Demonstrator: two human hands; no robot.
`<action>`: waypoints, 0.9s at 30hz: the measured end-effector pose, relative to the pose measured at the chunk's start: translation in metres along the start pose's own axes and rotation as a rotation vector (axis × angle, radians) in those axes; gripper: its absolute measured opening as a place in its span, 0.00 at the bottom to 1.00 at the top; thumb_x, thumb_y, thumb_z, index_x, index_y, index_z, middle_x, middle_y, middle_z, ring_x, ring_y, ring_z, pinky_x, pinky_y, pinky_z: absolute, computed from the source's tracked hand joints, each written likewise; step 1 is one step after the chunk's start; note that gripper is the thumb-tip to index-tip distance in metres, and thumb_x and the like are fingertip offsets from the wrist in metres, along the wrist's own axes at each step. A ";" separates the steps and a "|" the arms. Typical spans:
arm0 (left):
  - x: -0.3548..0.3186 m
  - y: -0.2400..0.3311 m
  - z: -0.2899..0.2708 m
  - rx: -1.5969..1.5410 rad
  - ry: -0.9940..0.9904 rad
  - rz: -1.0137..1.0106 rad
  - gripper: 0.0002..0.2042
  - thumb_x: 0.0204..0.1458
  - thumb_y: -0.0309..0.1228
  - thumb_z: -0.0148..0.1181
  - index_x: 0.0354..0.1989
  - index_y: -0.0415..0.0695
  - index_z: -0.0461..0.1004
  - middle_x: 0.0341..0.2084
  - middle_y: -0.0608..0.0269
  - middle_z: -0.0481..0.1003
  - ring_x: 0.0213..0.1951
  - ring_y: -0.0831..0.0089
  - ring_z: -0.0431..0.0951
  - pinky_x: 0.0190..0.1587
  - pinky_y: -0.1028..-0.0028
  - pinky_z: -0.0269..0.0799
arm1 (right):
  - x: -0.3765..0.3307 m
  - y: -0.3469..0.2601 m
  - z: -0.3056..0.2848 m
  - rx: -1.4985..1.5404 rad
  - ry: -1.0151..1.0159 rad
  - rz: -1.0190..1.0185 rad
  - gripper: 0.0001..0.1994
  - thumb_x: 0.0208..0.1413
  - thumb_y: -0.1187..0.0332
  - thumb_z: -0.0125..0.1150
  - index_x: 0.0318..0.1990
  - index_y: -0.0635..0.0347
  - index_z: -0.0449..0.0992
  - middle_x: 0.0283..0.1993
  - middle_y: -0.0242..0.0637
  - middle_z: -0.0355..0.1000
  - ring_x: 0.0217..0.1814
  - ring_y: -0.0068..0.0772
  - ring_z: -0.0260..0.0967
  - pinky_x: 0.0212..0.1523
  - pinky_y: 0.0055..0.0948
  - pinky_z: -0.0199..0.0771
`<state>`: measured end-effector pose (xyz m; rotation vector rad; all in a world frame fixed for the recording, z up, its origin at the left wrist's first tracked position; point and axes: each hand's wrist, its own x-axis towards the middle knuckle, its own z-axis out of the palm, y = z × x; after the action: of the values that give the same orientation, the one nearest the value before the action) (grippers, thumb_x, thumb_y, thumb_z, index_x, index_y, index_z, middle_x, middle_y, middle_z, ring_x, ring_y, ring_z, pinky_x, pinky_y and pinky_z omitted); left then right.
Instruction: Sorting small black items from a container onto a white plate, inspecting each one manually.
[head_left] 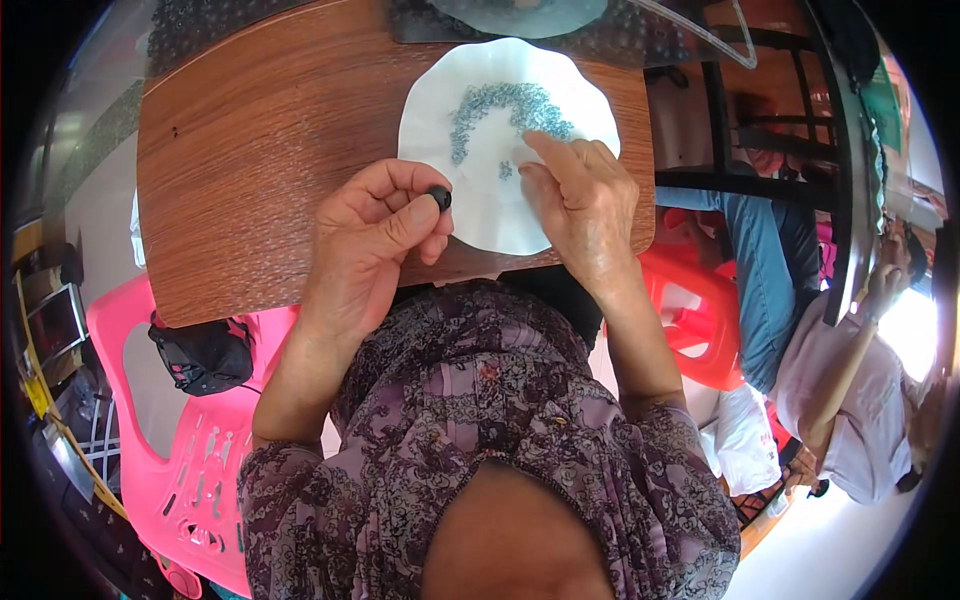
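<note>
Left hand (pixel 375 225) pinching black bead (pixel 440 197) between thumb and forefinger, at plate (pixel 437 110) edge. Right hand (pixel 580 195) fingertips pressed together on small beads (pixel 505 105) in white plate. Plate on wooden table (pixel 260 150). Pink chair (pixel 190 470) lower left.

Beads (pixel 510 110) on plate (pixel 440 90), plate on table (pixel 260 150).

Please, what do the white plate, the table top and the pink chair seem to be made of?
The white plate looks like thin paper or foam: matte, with a wavy rim. The table top looks like wood or wood-look laminate, brown with a smooth grain pattern; which of the two is unclear. The pink chair seems to be moulded plastic, glossy, with cut-out slots.
</note>
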<state>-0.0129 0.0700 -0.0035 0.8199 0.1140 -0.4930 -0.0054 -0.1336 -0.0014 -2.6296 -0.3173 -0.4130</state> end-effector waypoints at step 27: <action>0.002 0.000 0.000 0.019 0.008 -0.018 0.08 0.51 0.25 0.57 0.37 0.34 0.70 0.25 0.60 0.73 0.23 0.80 0.68 0.28 0.83 0.64 | 0.003 0.007 0.004 -0.028 -0.115 -0.044 0.07 0.39 0.75 0.62 0.30 0.61 0.74 0.24 0.40 0.69 0.27 0.41 0.68 0.27 0.35 0.66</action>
<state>-0.0108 0.0696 -0.0039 0.8401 0.1244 -0.5089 0.0004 -0.1375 -0.0070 -2.6833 -0.4105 -0.2830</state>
